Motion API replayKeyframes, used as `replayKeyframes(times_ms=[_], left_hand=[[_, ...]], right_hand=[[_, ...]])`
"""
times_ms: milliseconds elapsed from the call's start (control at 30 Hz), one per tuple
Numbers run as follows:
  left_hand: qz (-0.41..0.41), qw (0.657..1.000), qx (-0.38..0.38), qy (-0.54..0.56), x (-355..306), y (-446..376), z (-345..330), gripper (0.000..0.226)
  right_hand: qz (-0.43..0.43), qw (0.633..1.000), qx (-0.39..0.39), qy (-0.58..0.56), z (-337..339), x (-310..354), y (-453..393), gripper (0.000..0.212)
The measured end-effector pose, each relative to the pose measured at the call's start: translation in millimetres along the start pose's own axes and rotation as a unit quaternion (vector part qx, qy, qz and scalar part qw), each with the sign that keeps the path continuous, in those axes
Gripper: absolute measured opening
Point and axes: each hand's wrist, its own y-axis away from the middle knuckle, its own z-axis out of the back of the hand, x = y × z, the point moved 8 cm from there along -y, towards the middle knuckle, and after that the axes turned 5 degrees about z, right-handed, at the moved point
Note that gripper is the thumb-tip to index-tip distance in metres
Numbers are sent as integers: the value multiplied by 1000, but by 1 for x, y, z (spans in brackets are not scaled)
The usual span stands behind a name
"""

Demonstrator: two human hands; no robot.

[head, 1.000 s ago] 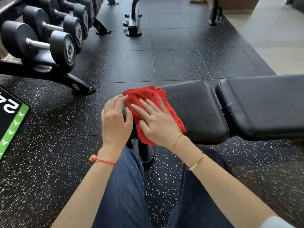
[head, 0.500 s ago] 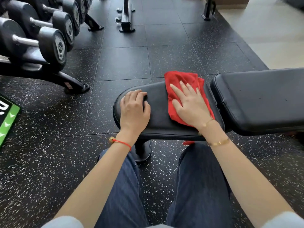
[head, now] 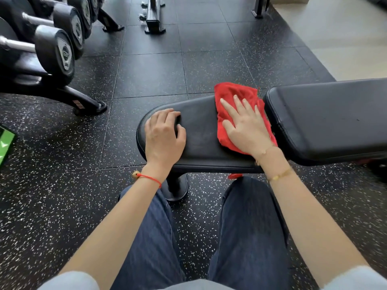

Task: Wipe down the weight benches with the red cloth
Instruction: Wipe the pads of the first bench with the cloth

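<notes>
A black weight bench stands in front of my knees, with a small seat pad [head: 201, 130] and a longer back pad [head: 330, 118] to its right. The red cloth [head: 232, 95] lies on the right end of the seat pad, beside the gap between the pads. My right hand [head: 245, 126] presses flat on the cloth with straight, spread fingers. My left hand [head: 163, 137] rests on the left end of the seat pad, fingers bent with their tips on the pad, holding nothing.
A dumbbell rack [head: 48, 51] with several black dumbbells stands at the left, its foot [head: 88, 104] reaching toward the bench. Black equipment legs [head: 154, 19] stand at the back. A green mat edge [head: 6, 143] shows far left. Speckled rubber floor surrounds the bench.
My right hand has slid the red cloth from the left end of the seat pad to its right end. My left hand came off the cloth and settled on the pad's left end.
</notes>
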Motion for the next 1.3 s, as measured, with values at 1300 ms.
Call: replayKeyframes(times_ms=[1300], left_hand=[[-10, 1000, -12, 24, 4, -1, 2, 34]], right_hand=[[85, 995, -10, -48, -4, 30, 44, 59]])
